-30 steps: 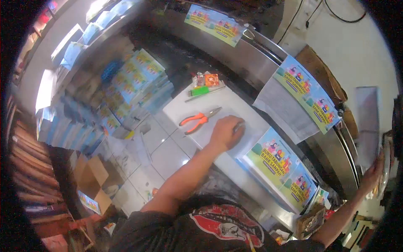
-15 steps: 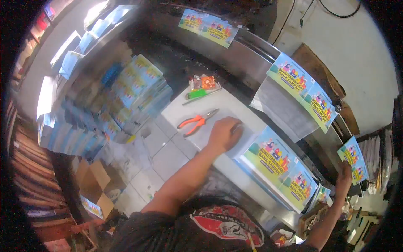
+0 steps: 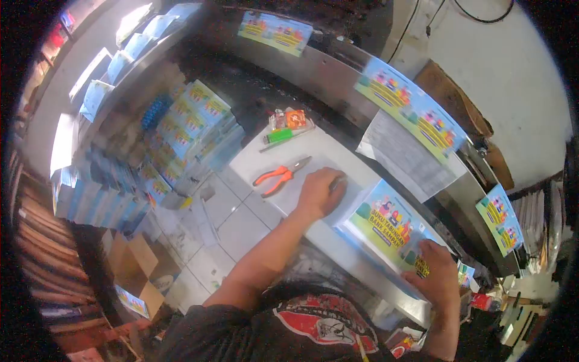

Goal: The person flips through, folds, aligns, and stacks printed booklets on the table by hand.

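A stack of printed cover sheets point(image 3: 386, 222) lies on the white bench point(image 3: 247, 160). My right hand point(image 3: 435, 274) rests on the stack's right end, thumb and fingers apart at its edge. On the bench left of the stack, my left hand point(image 3: 322, 192) is curled round a small dark object, mostly hidden by the fingers. Orange-handled pliers point(image 3: 282, 175) lie just beyond it. A green lighter point(image 3: 278, 135) and an orange packet point(image 3: 295, 119) are at the bench's far end.
Printed sheets point(image 3: 413, 108) hang along the metal conveyor point(image 3: 344, 78), another point(image 3: 499, 220) at its right end. Stacks of booklets point(image 3: 193, 123) stand on the left. An open cardboard box point(image 3: 136, 259) sits on the tiled floor.
My right hand has come from the conveyor's right end to the stack on the bench. A printed sheet now lies at that end. The hanging sheets have shifted left.
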`<action>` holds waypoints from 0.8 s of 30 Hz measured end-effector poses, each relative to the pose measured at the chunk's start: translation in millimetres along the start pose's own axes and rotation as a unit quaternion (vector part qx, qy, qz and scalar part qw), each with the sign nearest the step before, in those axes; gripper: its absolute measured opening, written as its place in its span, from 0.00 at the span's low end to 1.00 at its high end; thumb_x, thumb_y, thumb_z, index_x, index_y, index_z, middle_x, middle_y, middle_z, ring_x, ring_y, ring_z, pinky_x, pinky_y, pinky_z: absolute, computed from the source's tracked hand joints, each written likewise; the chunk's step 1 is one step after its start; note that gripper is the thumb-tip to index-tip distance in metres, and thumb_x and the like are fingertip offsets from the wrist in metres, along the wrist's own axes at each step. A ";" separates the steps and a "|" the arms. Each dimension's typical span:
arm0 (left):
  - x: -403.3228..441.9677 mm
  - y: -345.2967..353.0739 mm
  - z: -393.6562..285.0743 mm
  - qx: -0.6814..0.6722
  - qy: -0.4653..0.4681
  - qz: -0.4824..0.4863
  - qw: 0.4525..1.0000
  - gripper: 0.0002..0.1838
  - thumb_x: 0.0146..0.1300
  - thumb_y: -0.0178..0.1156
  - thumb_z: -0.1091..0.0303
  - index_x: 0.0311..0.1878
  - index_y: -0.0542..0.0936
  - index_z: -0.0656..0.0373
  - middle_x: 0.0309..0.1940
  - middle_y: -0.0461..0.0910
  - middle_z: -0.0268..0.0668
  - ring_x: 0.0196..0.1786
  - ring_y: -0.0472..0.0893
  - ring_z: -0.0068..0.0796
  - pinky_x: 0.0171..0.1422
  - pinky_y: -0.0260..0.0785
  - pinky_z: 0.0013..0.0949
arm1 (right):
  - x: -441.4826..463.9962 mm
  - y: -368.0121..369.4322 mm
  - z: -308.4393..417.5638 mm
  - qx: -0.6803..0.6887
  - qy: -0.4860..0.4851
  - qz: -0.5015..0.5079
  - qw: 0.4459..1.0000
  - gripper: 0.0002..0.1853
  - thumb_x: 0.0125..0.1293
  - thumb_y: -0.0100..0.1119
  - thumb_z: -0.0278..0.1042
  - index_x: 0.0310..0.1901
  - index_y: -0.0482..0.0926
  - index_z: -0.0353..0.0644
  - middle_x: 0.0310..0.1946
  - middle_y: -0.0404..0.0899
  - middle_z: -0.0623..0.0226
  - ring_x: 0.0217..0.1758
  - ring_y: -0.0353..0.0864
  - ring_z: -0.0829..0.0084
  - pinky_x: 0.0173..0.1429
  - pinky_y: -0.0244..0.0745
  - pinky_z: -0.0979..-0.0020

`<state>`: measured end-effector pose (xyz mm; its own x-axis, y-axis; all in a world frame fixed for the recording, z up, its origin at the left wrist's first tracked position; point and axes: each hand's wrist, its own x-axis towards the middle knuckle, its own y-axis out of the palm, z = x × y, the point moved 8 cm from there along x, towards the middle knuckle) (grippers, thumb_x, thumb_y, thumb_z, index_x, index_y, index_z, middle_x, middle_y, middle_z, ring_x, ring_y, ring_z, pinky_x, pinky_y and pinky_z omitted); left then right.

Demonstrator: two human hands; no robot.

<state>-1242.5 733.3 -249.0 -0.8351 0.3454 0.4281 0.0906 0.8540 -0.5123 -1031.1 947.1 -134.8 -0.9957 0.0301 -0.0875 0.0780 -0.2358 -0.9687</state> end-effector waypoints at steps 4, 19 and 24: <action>-1.0 1.4 2.6 -0.004 -0.015 0.003 1.000 0.12 0.57 0.61 0.65 0.43 0.81 0.60 0.39 0.81 0.46 0.44 0.80 0.50 0.49 0.71 0.46 | -15.3 13.2 12.3 -0.075 -0.028 0.037 0.996 0.40 0.45 0.72 0.53 0.55 0.74 0.33 0.57 0.73 0.52 0.58 0.73 0.51 0.61 0.72 0.56; 1.5 -4.4 -7.7 -0.007 0.016 -0.028 0.999 0.10 0.57 0.61 0.66 0.38 0.82 0.60 0.34 0.82 0.45 0.39 0.80 0.48 0.46 0.71 0.45 | -7.4 -4.2 14.9 -0.023 -0.018 0.023 0.999 0.34 0.46 0.73 0.45 0.53 0.76 0.34 0.50 0.78 0.51 0.49 0.78 0.53 0.55 0.74 0.57; 2.2 -1.4 -6.6 -0.005 -0.021 -0.002 1.000 0.11 0.56 0.62 0.66 0.40 0.82 0.61 0.37 0.82 0.46 0.41 0.80 0.49 0.48 0.72 0.44 | -4.0 -53.6 -47.7 0.098 0.106 -0.017 0.989 0.17 0.60 0.62 0.36 0.48 0.81 0.36 0.37 0.84 0.53 0.38 0.83 0.55 0.46 0.76 0.61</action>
<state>-1240.9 735.5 -242.4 -0.8574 0.3259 0.3984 0.0925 0.8590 -0.5036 -1028.9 1006.0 -93.6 -0.9632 0.2392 -0.1224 0.0130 -0.4136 -0.9104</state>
